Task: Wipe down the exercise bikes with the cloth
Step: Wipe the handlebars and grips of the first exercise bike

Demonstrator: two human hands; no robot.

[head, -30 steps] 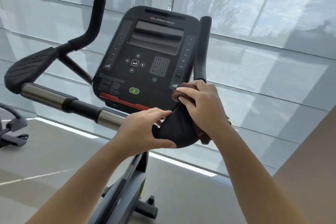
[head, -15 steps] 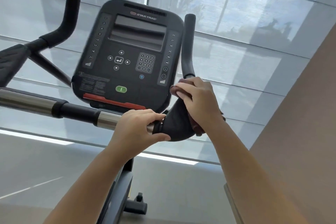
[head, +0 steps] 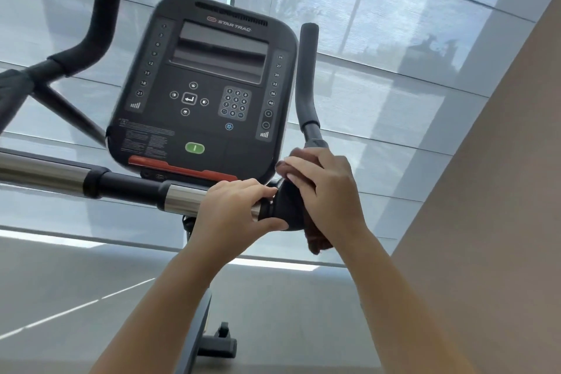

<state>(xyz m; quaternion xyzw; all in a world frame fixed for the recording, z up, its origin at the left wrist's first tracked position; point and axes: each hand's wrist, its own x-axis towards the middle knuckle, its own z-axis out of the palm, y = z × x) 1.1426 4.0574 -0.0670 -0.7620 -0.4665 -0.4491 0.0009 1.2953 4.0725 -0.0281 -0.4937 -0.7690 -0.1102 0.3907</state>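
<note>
Exercise bike stationed before shaded windows. Handlebar gripped by left hand; cloth clutched against pad by right hand.

Centre frame, the left hand grips the chrome handlebar; the right hand presses a brown cloth onto the black elbow pad; the Star Trac console stands above.

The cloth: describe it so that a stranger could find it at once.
Find the black console, then the dark pad at its lower right corner. The right hand grips the cloth against that pad; only the cloth is brown and fuzzy.
</note>
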